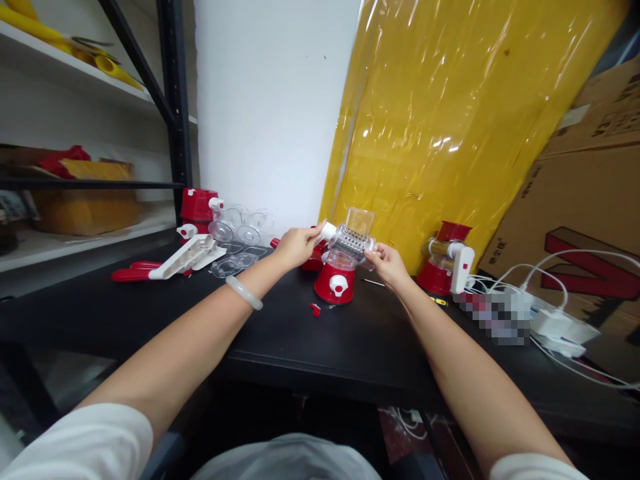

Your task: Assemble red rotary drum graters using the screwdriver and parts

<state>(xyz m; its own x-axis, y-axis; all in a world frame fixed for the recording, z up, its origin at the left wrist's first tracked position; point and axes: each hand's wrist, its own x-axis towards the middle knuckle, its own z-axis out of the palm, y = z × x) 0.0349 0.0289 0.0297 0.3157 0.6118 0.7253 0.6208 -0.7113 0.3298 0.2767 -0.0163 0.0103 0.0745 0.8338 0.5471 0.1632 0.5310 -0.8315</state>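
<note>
In the head view, your left hand (299,247) pinches the white end (328,232) of the drum (354,242), and your right hand (389,265) holds its other end with the fingertips. So the drum is between your hands, above the red base (334,283). I cannot tell if it sits in the clear housing (341,261) or before it. I would advise to keep both ends in one line, to press gently, and to keep the fingers off the rough wall. The clear hopper (361,219) rises just beyond your hands; its content I cannot judge. Far left of your left hand, a box (85,210) stands on the shelf (95,235). Far right of your right hand, a carton (560,180) hides its inside.
</note>
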